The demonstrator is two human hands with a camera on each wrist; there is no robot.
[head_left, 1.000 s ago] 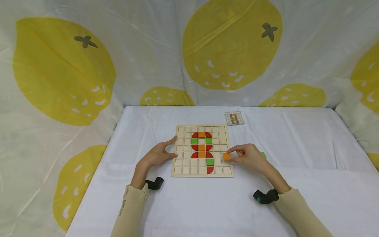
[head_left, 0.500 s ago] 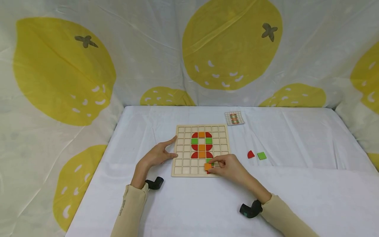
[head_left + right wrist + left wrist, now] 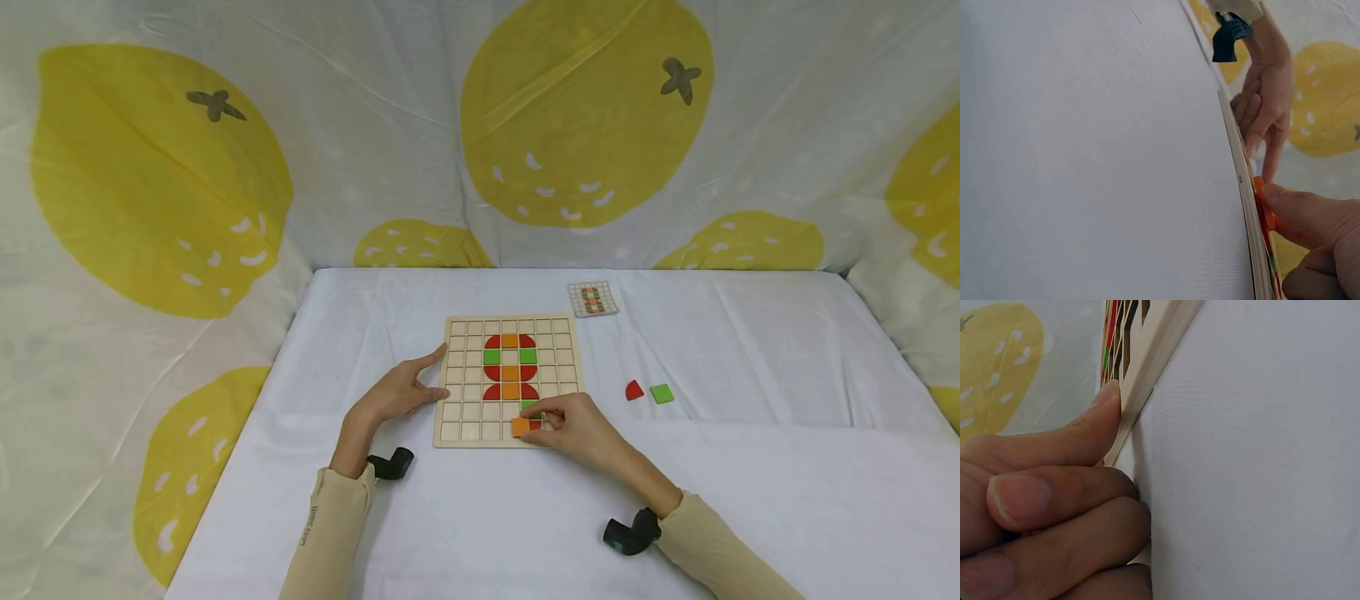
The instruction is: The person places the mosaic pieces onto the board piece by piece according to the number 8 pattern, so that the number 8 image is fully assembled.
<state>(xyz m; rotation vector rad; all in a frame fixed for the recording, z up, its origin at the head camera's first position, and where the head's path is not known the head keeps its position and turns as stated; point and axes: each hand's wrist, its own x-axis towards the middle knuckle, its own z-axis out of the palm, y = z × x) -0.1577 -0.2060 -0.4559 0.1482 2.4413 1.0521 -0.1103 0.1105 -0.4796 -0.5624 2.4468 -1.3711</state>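
Note:
In the head view, a wooden grid board [image 3: 471, 432] lies on the white cloth, with red, orange and green tiles set in its middle columns. My right hand [image 3: 581, 427] pinches an orange square tile [image 3: 521, 427] between thumb and index finger over the bottom row, left of a red tile [image 3: 536, 425] that it partly covers. A green tile [image 3: 529, 407] just above is partly hidden by the fingers. At the board's left edge, my left hand [image 3: 397, 390] touches the frame with spread thumb and index finger; its thumb [image 3: 1094, 422] presses the rim in the left wrist view.
Right of the board lie a loose red quarter-round tile [image 3: 634, 390] and a green square tile [image 3: 662, 393]. A small card [image 3: 592, 298] with a printed grid pattern sits beyond the board's far right corner. Lemon-printed cloth [image 3: 585, 108] hangs behind the table.
My right hand has carried the orange tile leftward from the board's right edge to the bottom row, uncovering the loose red and green tiles. The left hand has stayed at the board's edge.

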